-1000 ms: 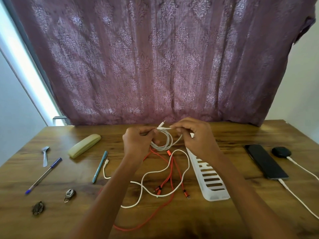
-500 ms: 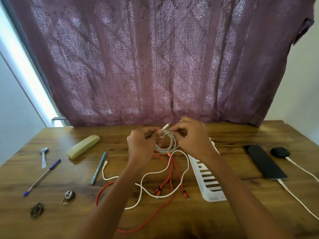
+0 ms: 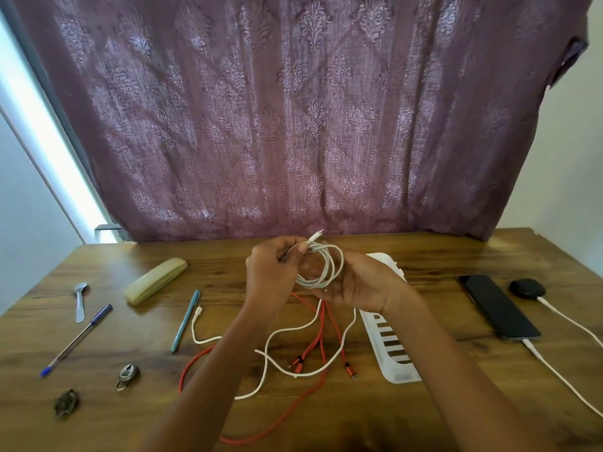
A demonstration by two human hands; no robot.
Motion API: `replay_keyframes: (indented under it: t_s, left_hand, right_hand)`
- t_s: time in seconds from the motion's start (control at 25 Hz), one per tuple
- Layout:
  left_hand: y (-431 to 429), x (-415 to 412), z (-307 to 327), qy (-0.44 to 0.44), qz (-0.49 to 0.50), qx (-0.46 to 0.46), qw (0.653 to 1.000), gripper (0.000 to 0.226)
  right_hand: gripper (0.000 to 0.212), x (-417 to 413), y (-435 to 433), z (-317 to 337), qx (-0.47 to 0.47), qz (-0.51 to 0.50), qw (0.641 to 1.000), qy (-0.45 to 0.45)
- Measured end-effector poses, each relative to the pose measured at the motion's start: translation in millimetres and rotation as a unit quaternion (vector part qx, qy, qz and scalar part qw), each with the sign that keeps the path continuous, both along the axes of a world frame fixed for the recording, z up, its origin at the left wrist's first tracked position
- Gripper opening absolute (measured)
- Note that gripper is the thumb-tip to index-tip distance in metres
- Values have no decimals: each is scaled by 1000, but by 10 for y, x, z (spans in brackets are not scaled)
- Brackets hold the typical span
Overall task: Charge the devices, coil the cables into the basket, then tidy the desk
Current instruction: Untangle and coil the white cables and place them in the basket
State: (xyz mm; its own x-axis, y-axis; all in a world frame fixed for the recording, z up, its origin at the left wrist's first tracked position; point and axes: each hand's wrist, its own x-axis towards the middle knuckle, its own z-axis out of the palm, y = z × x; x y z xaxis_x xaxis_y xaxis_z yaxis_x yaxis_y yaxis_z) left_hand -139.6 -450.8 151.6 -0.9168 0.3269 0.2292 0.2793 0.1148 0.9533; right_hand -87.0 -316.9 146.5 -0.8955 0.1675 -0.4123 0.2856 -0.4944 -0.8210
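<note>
Loops of smooth white cable (image 3: 326, 265) form a round coil held above the wood-grain table (image 3: 228, 265), its plug end poking up at the top, while a loose tail trails down onto a tangle of thin red cable (image 3: 322, 327) beside the slotted white plastic basket (image 3: 391, 350). The left hand (image 3: 269, 275), wrist bent, pinches the coil's upper left with curled fingers. The right hand (image 3: 362, 282) lies palm-up beneath it, thumb and fingers curled round the lower loops.
</note>
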Motion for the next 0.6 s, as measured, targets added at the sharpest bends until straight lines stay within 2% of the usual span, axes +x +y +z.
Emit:
replay_keyframes:
  t_s: [0.08,0.2,0.36,0.6]
  left_hand:
    - [-2,15,3,28,-10,-22,999,19]
    - [-26,24,16,46,-20,-43,998,20]
    - [-20,22,-1,48,-21,-30,998,29]
    - [11,26,-19,33,-18,-21,999,15]
  right_hand:
    - [12,-7,-15,-48,-54,22,998,-3]
    - [21,-57,26,-109,-104,-3,995,7]
    - [19,-88,35,-102,-80,37,996,-12]
    - [28,-60,31,-119,-65,98,993,-28]
